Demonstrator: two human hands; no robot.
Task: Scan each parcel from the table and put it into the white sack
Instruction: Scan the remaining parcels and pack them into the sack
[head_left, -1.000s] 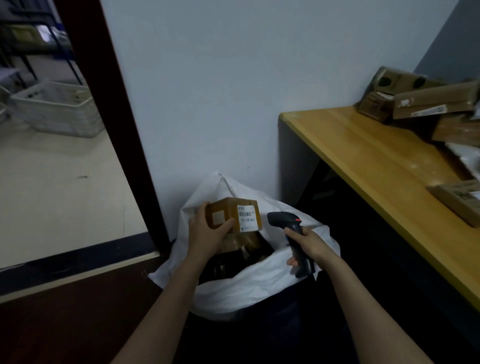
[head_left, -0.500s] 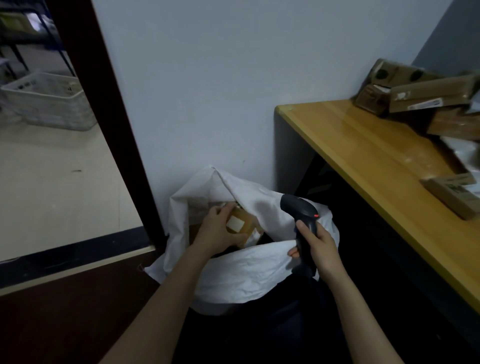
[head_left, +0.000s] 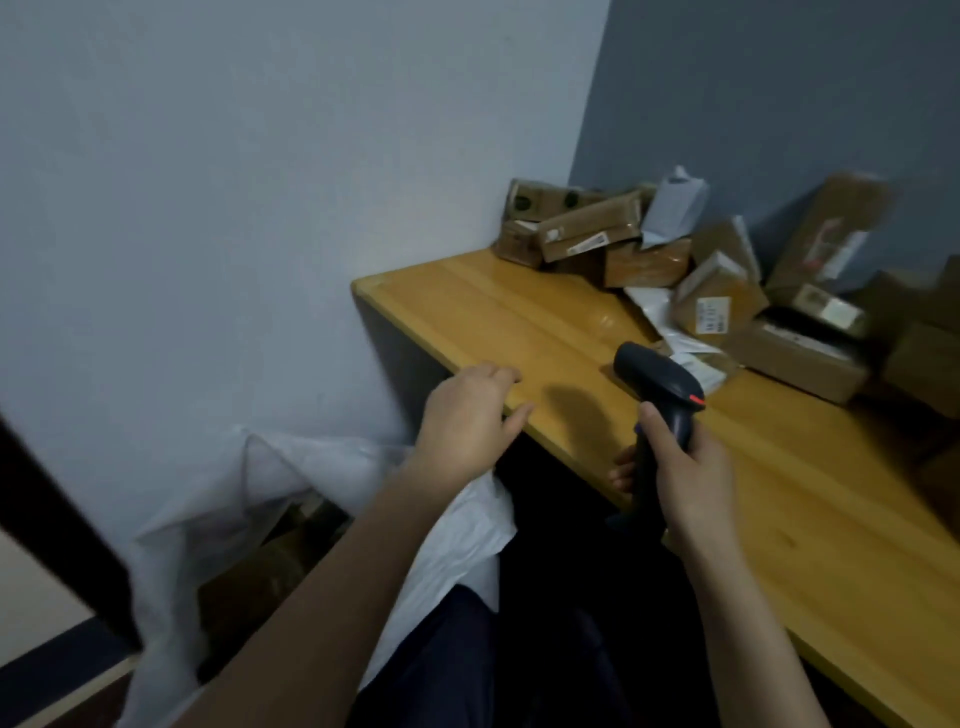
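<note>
Nearest, below the left forearm, the white sack (head_left: 249, 483) stands open against the wall, with brown shapes dimly visible inside it, below and behind the left hand's fingers (head_left: 501, 375). The left hand (head_left: 462, 421) is released, its fingers relaxed and holding nothing, their tips over the near edge of the table (head_left: 493, 312); whether they touch the wood cannot be told. To their right, the right hand (head_left: 685, 473) is clenched around the handle of a dark scanner (head_left: 657, 376), whose head rises above those fingers and points away over the table. Just beyond the scanner head lies a flat packet (head_left: 701, 364). Farther off, well beyond both sets of fingers, the parcels are heaped in the table's far corner: a brown box with a white label (head_left: 719, 304), a long flat box (head_left: 592, 226), a white mailer (head_left: 675, 202) and a tall box (head_left: 831, 228) leaning on the wall.
</note>
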